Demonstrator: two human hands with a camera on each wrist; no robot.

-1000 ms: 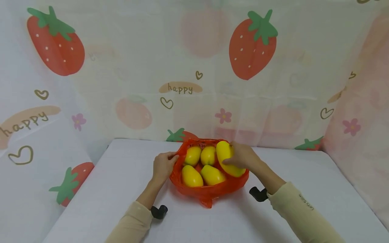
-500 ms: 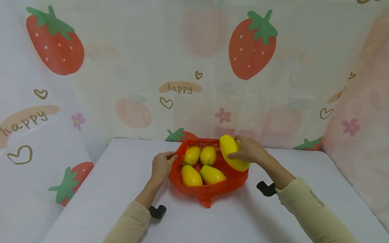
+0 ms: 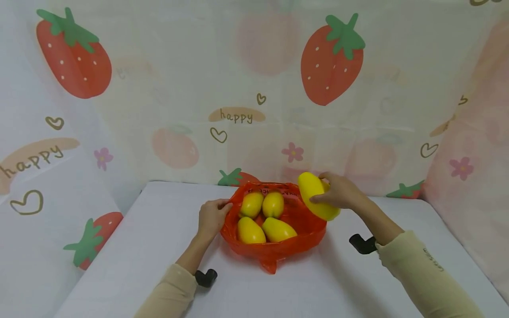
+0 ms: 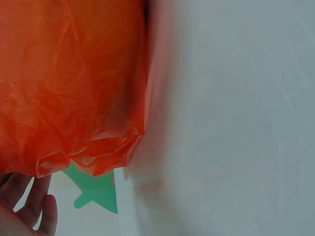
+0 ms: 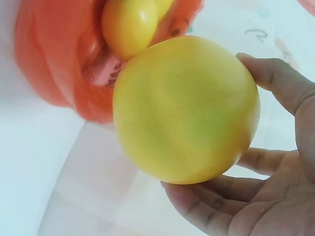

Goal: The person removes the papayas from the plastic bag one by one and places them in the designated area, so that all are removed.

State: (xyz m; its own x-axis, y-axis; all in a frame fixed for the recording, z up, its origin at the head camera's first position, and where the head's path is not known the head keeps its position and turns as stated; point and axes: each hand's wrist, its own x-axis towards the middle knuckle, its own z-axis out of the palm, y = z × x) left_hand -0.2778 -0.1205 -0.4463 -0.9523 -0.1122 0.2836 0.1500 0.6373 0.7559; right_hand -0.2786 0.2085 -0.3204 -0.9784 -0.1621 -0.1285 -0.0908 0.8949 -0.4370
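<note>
— Gripping what with the right hand (image 3: 339, 192)?
— A yellow fruit (image 3: 311, 189), apparently above the right rim of the red bag (image 3: 274, 248).
— And with the left hand (image 3: 212, 216)?
— Pinching the left rim.
— At what step?
— Probably carrying across the rim. Needs next a firm grip, a steady bag, clearance from the four fruits (image 3: 279, 229) inside.

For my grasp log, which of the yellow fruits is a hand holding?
The yellow fruit farthest right in the head view, gripped by the right hand. It alone is held; the other four fruits lie inside the red bag.
</note>
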